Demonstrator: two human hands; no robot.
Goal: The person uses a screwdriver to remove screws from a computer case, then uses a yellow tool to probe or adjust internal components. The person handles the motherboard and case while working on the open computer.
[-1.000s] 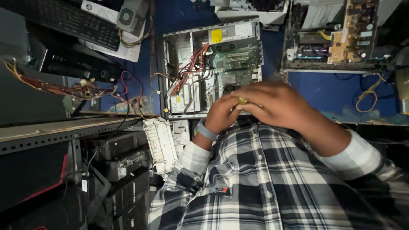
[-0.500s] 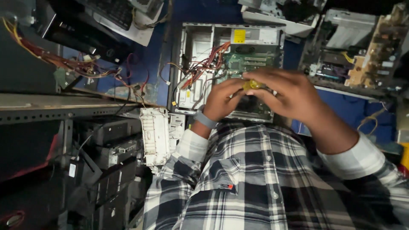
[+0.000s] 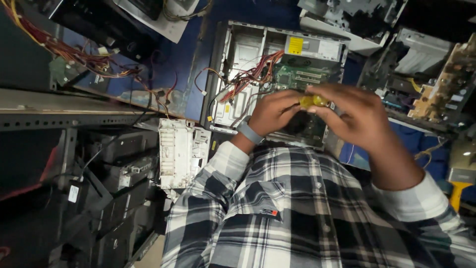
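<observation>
1. The left hand (image 3: 270, 113) and right hand (image 3: 359, 119) are now meeting over the open computer case (image 3: 248, 49), both pinching a small yellow piece (image 3: 313, 101) (half hidden); a second ago it was lying deeper in the palms.
2. The blue table (image 3: 183, 54) is carrying loose red wiring (image 3: 74, 49) among stacked machines.

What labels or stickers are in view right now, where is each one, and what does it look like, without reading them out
Yellow sticker: on the grey metal box at the top of the open computer case, small rectangle, dark print.
White label: beside the yellow one on the same box, wider rectangle.
White tag: on dark equipment under the metal shelf at left, small upright rectangle.
No screens or packages show.
</observation>
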